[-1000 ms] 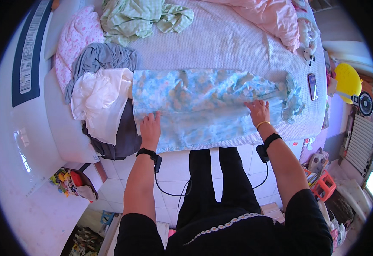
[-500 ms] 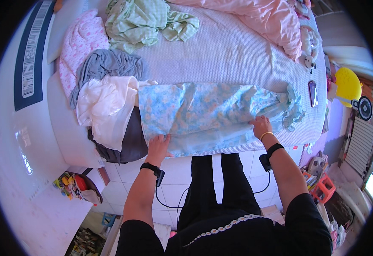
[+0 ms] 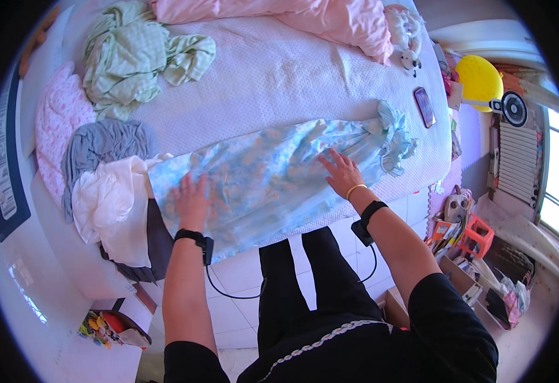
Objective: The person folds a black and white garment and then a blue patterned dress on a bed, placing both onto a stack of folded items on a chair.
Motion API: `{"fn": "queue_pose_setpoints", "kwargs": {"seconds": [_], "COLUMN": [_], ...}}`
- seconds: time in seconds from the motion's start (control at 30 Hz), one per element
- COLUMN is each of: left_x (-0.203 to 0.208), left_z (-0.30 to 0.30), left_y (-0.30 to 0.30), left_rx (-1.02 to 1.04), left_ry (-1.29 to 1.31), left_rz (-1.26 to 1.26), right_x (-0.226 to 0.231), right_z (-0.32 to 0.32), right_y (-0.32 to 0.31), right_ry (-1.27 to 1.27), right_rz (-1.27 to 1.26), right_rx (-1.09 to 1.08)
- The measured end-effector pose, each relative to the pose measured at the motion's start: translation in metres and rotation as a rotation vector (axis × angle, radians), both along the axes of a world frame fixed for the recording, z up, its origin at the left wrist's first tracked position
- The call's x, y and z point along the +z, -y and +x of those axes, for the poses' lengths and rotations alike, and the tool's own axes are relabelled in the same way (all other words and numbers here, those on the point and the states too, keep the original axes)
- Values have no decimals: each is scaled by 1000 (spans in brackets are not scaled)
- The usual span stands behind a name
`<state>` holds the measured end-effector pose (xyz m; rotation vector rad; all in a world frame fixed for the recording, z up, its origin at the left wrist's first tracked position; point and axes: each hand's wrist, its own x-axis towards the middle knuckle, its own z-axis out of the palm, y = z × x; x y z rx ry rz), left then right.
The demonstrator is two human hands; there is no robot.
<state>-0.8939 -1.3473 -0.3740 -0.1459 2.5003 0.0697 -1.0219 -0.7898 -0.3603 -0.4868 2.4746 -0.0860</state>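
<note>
A light blue floral dress (image 3: 260, 169) lies spread sideways along the near edge of the bed, its gathered, ruffled end to the right and its wide hem to the left. My left hand (image 3: 191, 202), slightly blurred, is over the cloth near the hem with its fingers apart. Over the middle-right part, my right hand (image 3: 343, 173) has its fingers spread on the fabric. Neither hand grips anything. Beside the hem lie a white garment (image 3: 116, 204) and a dark garment (image 3: 158, 239), partly covered.
On the bed (image 3: 254, 70) are a grey cloth (image 3: 110, 140), a pink-patterned cloth (image 3: 59, 121), a green checked cloth (image 3: 126, 60), a pink quilt (image 3: 330, 19) and a phone (image 3: 424, 107). A fan (image 3: 514, 108) and yellow balloon (image 3: 479, 82) stand at the right.
Both hands have left the dress's near edge and moved farther in over the cloth, fingers now spread. The fold along the near side now lies flatter. My view has turned and shifted right.
</note>
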Motion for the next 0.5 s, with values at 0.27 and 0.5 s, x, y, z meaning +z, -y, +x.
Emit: {"fn": "queue_pose_setpoints", "kwargs": {"seconds": [0.27, 0.5], "left_x": [-16, 0], "left_z": [32, 26], "left_y": [21, -88], "left_rx": [-41, -23], "left_ry": [66, 15], "left_rz": [-121, 1], "right_x": [-3, 17], "right_z": [-71, -137], "right_y": [-118, -155], "right_ry": [-355, -308], "right_rz": [70, 317], "right_rx": [-190, -285]}}
